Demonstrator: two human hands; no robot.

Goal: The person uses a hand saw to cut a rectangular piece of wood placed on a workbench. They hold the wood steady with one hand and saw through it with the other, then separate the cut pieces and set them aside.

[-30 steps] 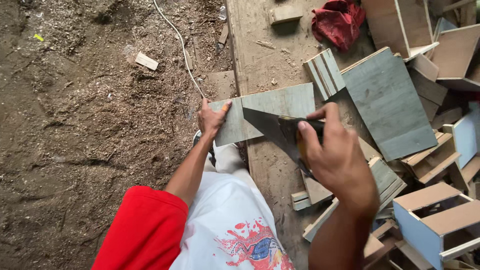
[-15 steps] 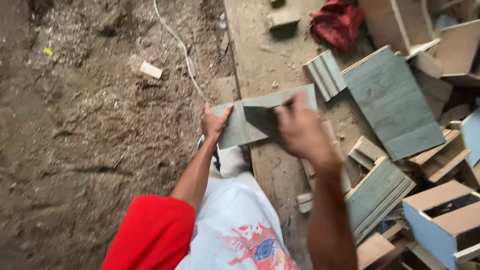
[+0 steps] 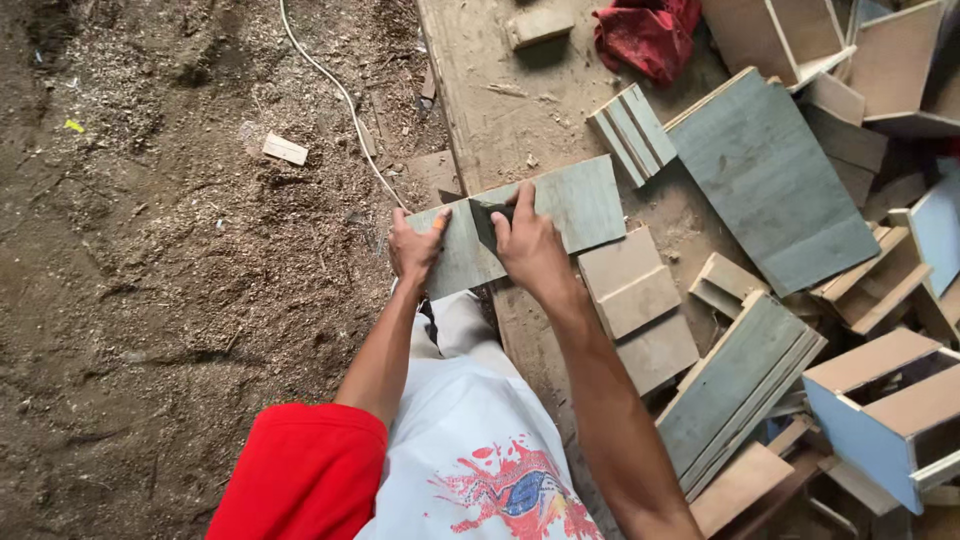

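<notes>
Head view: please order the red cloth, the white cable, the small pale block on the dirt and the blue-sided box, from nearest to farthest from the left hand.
From the left hand:
1. White cable, just above it on the dirt.
2. Small pale block, up and to the left.
3. Red cloth, at the top, to the right.
4. Blue-sided box, far right, lower.

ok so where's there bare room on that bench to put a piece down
Bare bench top lies between the small wood block, the red rag and the grey-green board that both hands, left and right, press. Right of it is crowded: stacked panels and open boxes.
</notes>
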